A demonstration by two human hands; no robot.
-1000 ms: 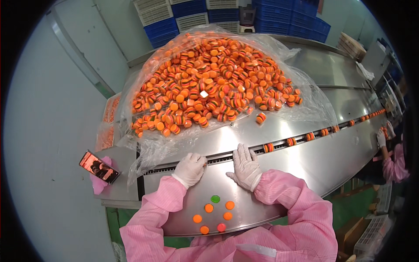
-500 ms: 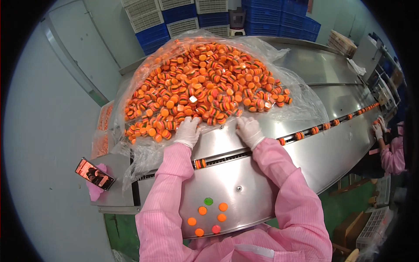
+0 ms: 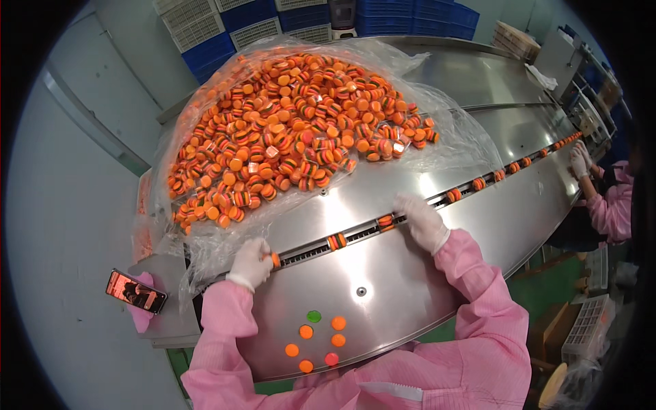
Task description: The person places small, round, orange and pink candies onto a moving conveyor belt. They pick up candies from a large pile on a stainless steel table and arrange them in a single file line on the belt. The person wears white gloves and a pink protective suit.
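My left hand (image 3: 252, 264), in a white glove, pinches an orange striped candy stack (image 3: 275, 260) at the left part of the narrow conveyor channel (image 3: 304, 255). My gloved right hand (image 3: 424, 224) is over the channel farther right, its fingers stretched out and slightly blurred, with nothing visible in them. Just left of those fingers a striped candy stack (image 3: 386, 222) sits in the channel, and another candy stack (image 3: 337, 241) stands between my hands. Beyond them lies a large heap of striped candies (image 3: 287, 130) on a clear plastic sheet (image 3: 465, 140).
Several loose orange, green and pink discs (image 3: 306, 331) lie on the steel table (image 3: 410, 287) close to me. A phone (image 3: 135, 291) rests on pink cloth at left. At far right a co-worker's gloved hands (image 3: 579, 158) are by the channel. Crates (image 3: 383, 17) stand behind.
Both hands have come back from the heap's near edge to the channel, the left toward the left, the right toward the right. More candy stacks now sit in the channel. The view has shifted slightly.
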